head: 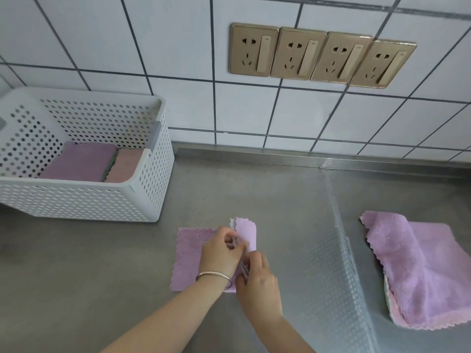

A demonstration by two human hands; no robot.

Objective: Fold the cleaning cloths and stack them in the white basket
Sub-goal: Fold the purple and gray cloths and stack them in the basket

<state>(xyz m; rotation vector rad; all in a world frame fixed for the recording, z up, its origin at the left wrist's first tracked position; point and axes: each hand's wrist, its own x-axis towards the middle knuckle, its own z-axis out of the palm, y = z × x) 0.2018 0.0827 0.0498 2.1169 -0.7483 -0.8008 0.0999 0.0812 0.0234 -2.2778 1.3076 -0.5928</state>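
Left hand (221,253): fingers curled, pinching the turned-up right edge of the lilac cloth (190,258) that lies flat on the steel counter (102,263). A metal bangle (213,275) sits on that wrist. Right hand (256,275): fingers curled, gripping the same raised edge just nearer the camera; the two hands touch. The raised flap stands above the counter, its pale underside showing at the top corner.

Hidden: both hands cover the middle and near right part of this cloth, so the fold line cannot be made out.

The white basket (84,200) stands left of and behind this cloth, against the tiled wall (178,59), holding a folded lilac cloth (81,161) and a folded pink cloth (126,164) side by side. A second unfolded cloth (418,273) lies well right of it, its right edge cut off by the frame. Bare counter separates the cloth in hand from the basket
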